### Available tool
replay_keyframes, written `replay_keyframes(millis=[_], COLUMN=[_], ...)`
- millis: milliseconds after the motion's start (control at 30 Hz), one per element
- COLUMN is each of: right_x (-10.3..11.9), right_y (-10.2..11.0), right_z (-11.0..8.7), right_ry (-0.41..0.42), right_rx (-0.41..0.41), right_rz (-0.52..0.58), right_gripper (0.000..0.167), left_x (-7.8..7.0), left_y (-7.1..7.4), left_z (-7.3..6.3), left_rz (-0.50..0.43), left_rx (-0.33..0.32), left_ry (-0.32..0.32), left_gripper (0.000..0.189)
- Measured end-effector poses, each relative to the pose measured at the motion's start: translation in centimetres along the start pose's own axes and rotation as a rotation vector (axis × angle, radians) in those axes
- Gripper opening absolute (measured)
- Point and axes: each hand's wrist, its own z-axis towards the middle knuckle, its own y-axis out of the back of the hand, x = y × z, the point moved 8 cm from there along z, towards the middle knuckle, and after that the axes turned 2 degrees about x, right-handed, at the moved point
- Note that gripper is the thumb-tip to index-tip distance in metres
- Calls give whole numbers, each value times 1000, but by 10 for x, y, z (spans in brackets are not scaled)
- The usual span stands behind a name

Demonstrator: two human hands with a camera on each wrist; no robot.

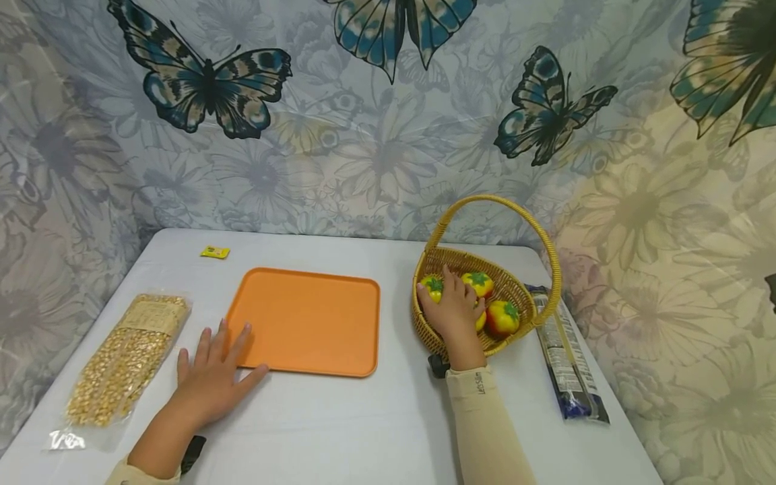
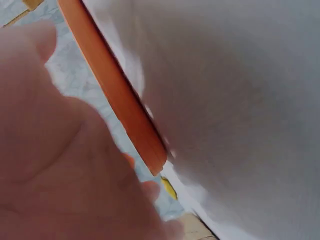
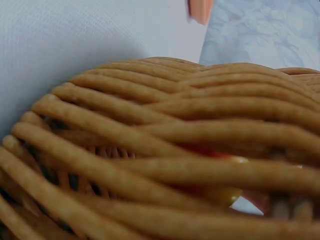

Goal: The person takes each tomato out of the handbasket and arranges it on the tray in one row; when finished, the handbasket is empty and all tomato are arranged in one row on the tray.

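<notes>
currently the right hand reaches into the wicker basket, over yellow-and-red fruits with green tops; whether its fingers grip one, i cannot tell. the left hand holds nothing, its fingers spread wide at the near left corner of the orange tray, left of the basket. a clear bag of corn kernels lies beyond that hand.

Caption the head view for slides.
Right hand among red-and-yellow fruits in a wicker basket, left hand at an orange tray.
</notes>
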Motion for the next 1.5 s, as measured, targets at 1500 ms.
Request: replay_keyframes(millis=[1500], right_x=[0], right_y=[2], right_z=[1], right_ry=[0], right_rx=[-45], right_rz=[-36], right_gripper=[76], left_x=[2], left_y=[-13], left_z=[3], left_rz=[-72], left_rx=[111], left_ry=[2], left_gripper=[83])
